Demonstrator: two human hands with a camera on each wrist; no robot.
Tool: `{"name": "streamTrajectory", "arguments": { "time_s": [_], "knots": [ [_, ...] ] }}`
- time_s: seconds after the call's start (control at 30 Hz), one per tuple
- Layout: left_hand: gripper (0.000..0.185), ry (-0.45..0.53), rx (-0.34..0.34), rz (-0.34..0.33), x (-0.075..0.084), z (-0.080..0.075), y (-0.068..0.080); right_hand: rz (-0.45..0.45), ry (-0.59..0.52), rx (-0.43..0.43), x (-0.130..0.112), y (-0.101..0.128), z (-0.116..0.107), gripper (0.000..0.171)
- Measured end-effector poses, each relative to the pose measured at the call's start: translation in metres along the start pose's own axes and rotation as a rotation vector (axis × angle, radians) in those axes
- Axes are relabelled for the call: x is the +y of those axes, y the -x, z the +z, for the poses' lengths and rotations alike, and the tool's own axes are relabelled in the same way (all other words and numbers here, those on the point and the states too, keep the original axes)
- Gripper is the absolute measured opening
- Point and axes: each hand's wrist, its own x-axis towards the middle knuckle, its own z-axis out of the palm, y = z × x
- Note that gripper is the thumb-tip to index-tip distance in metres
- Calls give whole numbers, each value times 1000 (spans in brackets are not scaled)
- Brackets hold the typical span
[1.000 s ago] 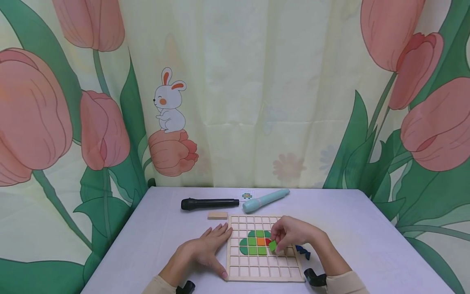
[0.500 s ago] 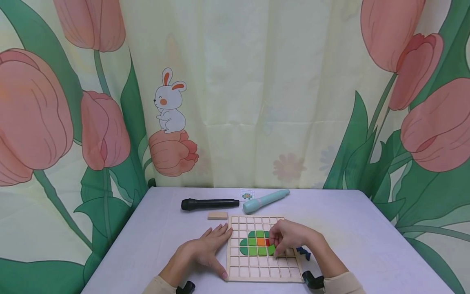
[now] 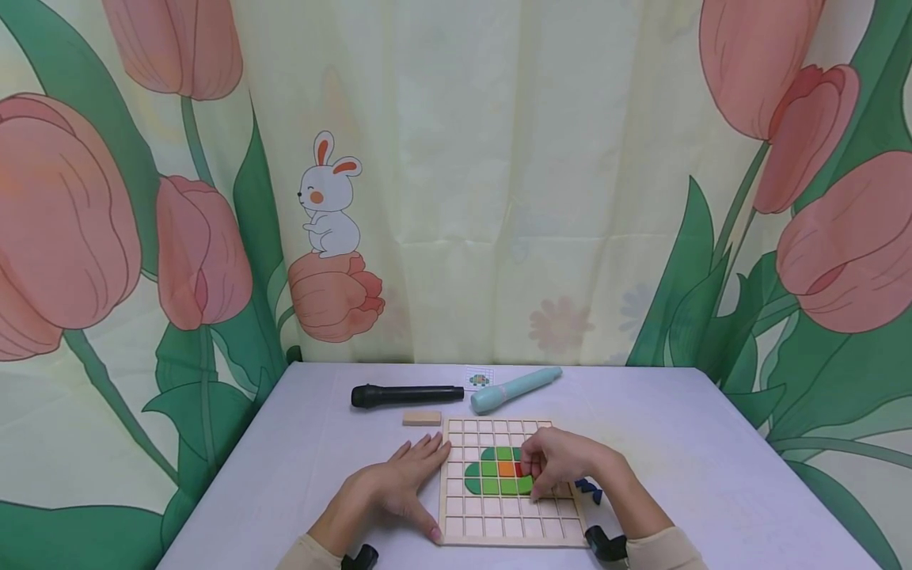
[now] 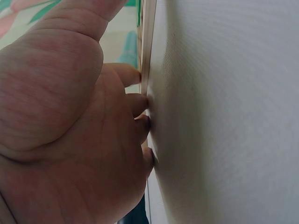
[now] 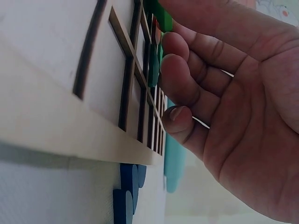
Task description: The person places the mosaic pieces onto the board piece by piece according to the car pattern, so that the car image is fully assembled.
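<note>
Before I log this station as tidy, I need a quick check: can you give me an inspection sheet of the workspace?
Surface: pale table, covered in cloth.
Job's things: wooden grid board with green, orange and red tiles set in it.
Clutter: black microphone, teal pen-like tool, wooden block, small picture card, blue pieces.
Hands: left hand flat beside the board's left edge; right hand fingers on a green tile.
Cables: nothing seen.
Surroundings: tulip and rabbit curtain.

Tulip curtain [image 3: 499, 198], prob. lilac table [image 3: 712, 475]
</note>
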Motion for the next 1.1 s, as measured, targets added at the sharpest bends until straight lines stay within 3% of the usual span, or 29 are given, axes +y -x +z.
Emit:
{"name": "streamTrajectory", "arguments": {
  "time_s": [0.27,0.63,1.1],
  "knots": [
    [134,3,-1,7,0,0,0,-5,-2,22,-1,1,-3,22],
    [134,9,4,-1,1,0,1,-13,7,198,4,8,-16,23],
    [135,-1,10,7,-2,1,-1,48,39,310,26,26,-37,32]
  ]
}}
